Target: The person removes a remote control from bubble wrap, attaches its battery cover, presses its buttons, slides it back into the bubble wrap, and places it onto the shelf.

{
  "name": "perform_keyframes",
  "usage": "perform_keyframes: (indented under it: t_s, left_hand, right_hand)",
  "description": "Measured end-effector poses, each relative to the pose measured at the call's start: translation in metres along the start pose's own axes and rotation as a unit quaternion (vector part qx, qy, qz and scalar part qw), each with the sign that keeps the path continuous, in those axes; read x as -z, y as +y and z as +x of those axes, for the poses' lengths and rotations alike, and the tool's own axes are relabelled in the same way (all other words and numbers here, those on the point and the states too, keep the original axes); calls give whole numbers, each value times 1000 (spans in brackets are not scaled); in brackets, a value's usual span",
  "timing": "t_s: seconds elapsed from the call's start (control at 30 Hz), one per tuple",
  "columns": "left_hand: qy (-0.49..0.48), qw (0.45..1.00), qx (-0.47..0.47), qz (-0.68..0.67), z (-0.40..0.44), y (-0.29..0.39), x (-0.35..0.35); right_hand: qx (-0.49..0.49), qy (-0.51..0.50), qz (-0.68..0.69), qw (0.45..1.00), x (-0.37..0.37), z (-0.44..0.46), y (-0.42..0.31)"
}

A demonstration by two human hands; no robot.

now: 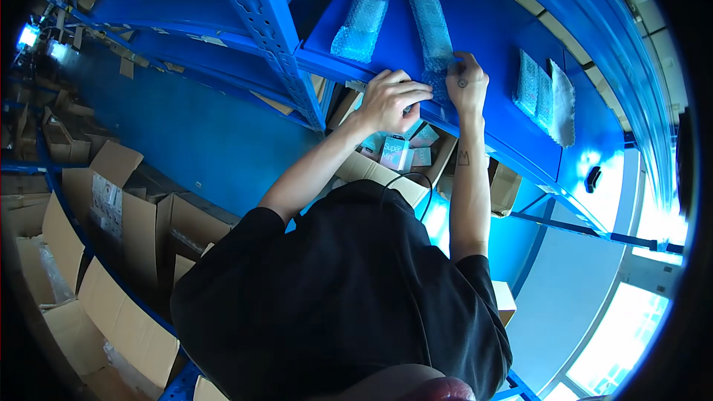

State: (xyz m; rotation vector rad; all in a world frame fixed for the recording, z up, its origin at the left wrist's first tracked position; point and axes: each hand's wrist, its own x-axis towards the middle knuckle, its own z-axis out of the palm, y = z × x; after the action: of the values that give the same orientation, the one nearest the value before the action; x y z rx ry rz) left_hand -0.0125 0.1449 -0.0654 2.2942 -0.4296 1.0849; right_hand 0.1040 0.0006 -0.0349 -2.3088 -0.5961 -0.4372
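Observation:
Both my hands are at the near end of a long strip of bubble wrap [431, 26] lying on the blue shelf top [475, 22]. From the left, my left hand [391, 100] reaches in with bent fingers, its fingertips on the strip's near end and the thumb below. My right hand [468, 85] is curled closed against the strip's right edge; its fingertips are partly hidden. Whether anything is wrapped inside cannot be made out. Another bubble-wrap piece [360, 27] lies to the left on the shelf. Further bubble-wrap pieces [533, 89] lie to the right, beside a silvery one [561, 104].
Below the shelf edge, an open carton [382, 172] holds small boxes [395, 152]. A perforated blue upright [260, 18] rises left of my hands. Several open cardboard boxes [122, 215] stand at the lower left. A black handle-like part [593, 179] is at the right.

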Motion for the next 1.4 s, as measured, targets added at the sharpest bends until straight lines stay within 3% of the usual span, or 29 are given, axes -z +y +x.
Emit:
perform_keyframes:
  t_s: [0.1, 0.3, 0.47, 0.53, 0.6, 0.8, 0.97, 1.13, 1.27, 1.4]
  left_hand:
    - [-23, 999, 3, -30, 6, 6, 13]
    - [-32, 999, -8, -31, 2, 18, 20]
    - [-23, 996, -45, -72, -6, 16, 7]
    - [-30, 996, -42, -75, -1, 16, 5]
    - [-37, 996, -36, -77, 1, 18, 3]
    - [-25, 997, 7, -72, 1, 15, 1]
    - [-15, 998, -4, -69, -5, 25, 2]
    - [17, 981, 120, -149, -2, 51, -4]
    - [108, 979, 147, -95, 21, 58, -11]
    - [78, 960, 253, -95, 25, 60, -13]
  right_hand:
    - [-85, -43, 36, 995, 24, -16, -7]
    - [-141, -101, 124, 977, 65, -62, -15]
    - [-62, -162, 250, 953, 83, -81, 0]
    - [77, -90, 143, 983, 81, -79, 1]
    - [213, -15, 33, 976, 78, -79, 3]
    - [275, 10, 88, 957, 57, -76, 23]
    - [263, -49, 170, 948, 63, -80, 32]
    - [224, -44, 203, 952, 71, -84, 37]
    - [27, -104, 179, 978, 81, -74, 20]
    - [-10, -78, 192, 978, 69, -63, 16]
